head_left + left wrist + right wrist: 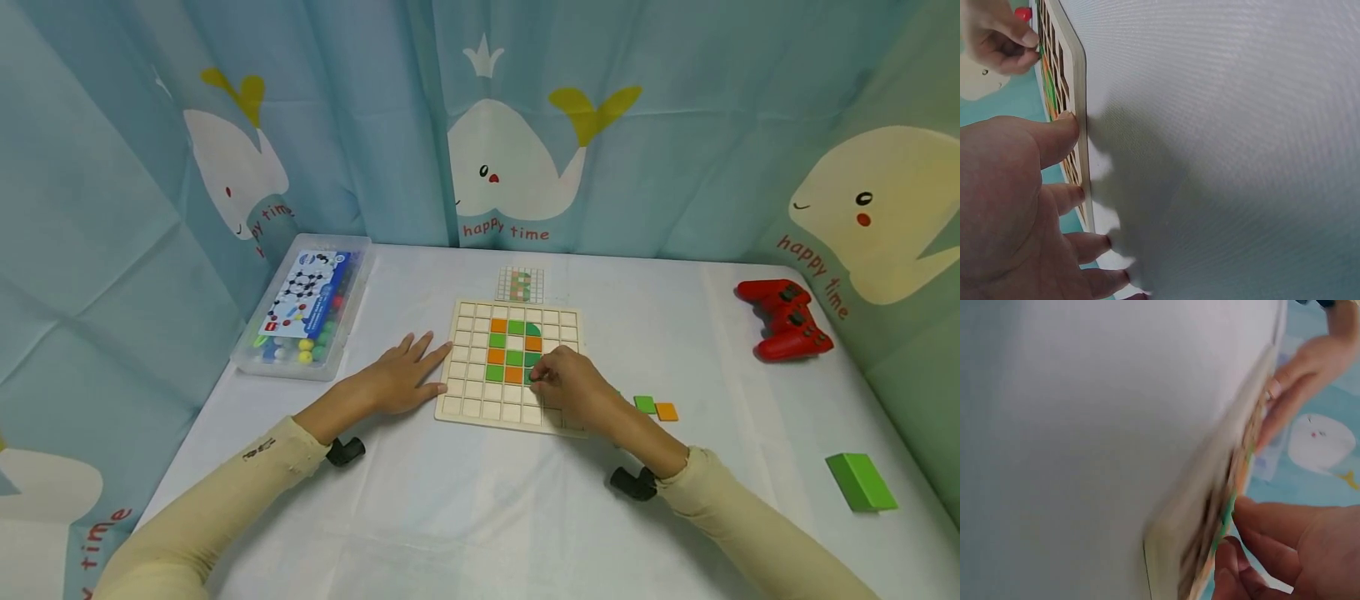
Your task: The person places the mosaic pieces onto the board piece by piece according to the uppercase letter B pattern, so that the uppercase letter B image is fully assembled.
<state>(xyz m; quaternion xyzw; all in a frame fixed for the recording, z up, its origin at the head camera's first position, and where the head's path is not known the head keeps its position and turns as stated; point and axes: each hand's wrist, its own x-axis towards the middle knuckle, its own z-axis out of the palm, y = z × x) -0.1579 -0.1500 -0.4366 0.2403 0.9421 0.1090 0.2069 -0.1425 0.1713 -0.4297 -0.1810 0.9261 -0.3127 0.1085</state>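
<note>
A wooden grid board (472, 389) lies on the table with orange and green tiles set in its middle cells. At the lower right of that pattern, my right hand (573, 383) pinches a dark green tile (528, 375) between thumb and fingertips, right at its cell. The right wrist view shows the fingertips at the green tile's (1227, 512) edge. My left hand (397, 379) spreads its fingers along the board's left side. In the left wrist view its thumb and a finger touch the board's edge (1079, 81), while other fingertips rest on the table.
Behind the board lies a small pattern card (521, 284). Loose green (644, 404) and orange tiles (667, 412) lie right of it. A clear box of coloured balls (303, 308) stands at left; a red game controller (784, 320) and a green block (861, 482) sit at right.
</note>
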